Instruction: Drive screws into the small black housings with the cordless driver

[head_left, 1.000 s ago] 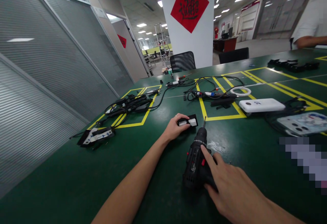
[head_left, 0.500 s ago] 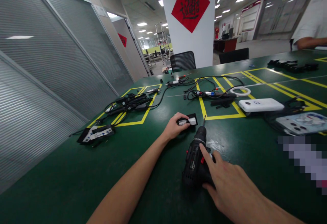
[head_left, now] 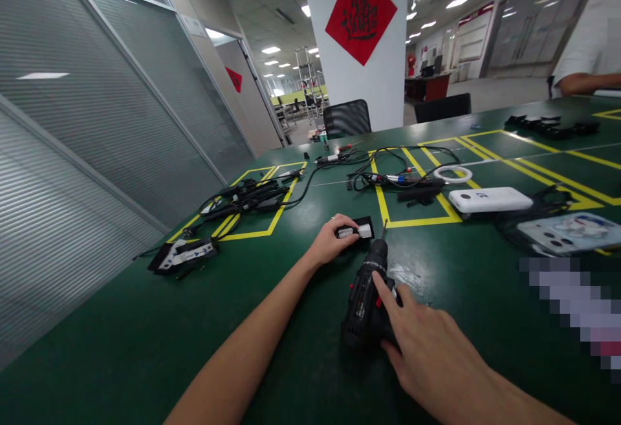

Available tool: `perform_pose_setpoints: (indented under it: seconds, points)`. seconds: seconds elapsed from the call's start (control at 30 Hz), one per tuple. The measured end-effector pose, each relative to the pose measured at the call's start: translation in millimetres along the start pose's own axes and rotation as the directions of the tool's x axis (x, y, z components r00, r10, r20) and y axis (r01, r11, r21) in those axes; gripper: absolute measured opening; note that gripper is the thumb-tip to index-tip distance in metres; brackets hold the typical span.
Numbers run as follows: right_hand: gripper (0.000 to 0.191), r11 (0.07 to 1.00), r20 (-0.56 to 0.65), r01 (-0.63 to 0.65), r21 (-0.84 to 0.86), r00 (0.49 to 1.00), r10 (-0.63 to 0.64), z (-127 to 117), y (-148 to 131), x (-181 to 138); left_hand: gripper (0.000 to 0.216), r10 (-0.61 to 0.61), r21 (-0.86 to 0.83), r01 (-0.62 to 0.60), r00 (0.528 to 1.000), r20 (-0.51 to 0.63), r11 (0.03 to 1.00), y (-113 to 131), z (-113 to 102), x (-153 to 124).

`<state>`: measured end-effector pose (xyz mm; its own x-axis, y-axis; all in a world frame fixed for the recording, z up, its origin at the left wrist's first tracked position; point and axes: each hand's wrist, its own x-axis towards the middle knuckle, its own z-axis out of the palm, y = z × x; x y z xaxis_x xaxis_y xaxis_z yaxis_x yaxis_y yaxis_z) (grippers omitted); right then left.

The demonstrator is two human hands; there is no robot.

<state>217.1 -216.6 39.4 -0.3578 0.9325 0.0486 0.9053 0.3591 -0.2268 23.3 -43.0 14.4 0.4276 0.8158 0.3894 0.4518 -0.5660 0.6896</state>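
My left hand [head_left: 334, 239] is closed on a small black part with white pieces on it [head_left: 365, 229], low over the green table [head_left: 204, 347]. Its far side shows past my fingers; the rest is covered by them. In my right hand [head_left: 422, 328] is a black cordless drill [head_left: 365, 302], gripped by the handle with the index finger stretched along its body. The drill's thin bit [head_left: 385, 229] points away from me, just right of the black part and seemingly apart from it. A crumpled clear plastic bag [head_left: 407, 277] lies right of the drill.
A black-and-white bracket [head_left: 184, 253] and bundled black cables [head_left: 247, 197] lie at left. Beyond the drill are tools with cords [head_left: 388, 179] and a white tape ring [head_left: 453, 174]. A white power bank [head_left: 490, 200] and a phone [head_left: 567, 232] lie at right. A person's arm [head_left: 589, 82] rests at the far right.
The drill and my right hand have shifted slightly left, bringing the bit nearer the black part. My left hand stays in about the same place.
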Motion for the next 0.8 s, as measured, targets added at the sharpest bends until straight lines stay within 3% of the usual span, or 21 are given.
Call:
perform_pose_setpoints:
  seconds: [0.27,0.5,0.67,0.73,0.8]
  points:
    - [0.086,0.996,0.016,0.04,-0.075,0.999,-0.039,1,-2,2,0.018,0.026,0.069,-0.025,1.0,-0.007,0.997,7,2,-2]
    - [0.093,0.992,0.062,-0.018,-0.128,0.998,0.026,-1,-11,5,0.018,0.015,0.075,-0.015,1.0,-0.006,0.997,5,3,-1]
    - [0.085,0.987,0.047,-0.053,0.154,0.998,0.046,-22,9,4,0.026,-0.06,0.065,0.06,0.998,-0.011,0.996,3,-1,-3]
    - [0.08,0.94,-0.006,-0.076,0.333,0.997,0.082,-36,23,4,0.025,-0.081,0.056,0.081,0.997,0.0,0.995,3,-4,-4]
    - [0.074,0.834,-0.035,-0.102,0.542,0.989,0.144,-48,38,3,0.025,-0.085,0.037,0.085,0.996,0.011,0.996,2,-7,-6]
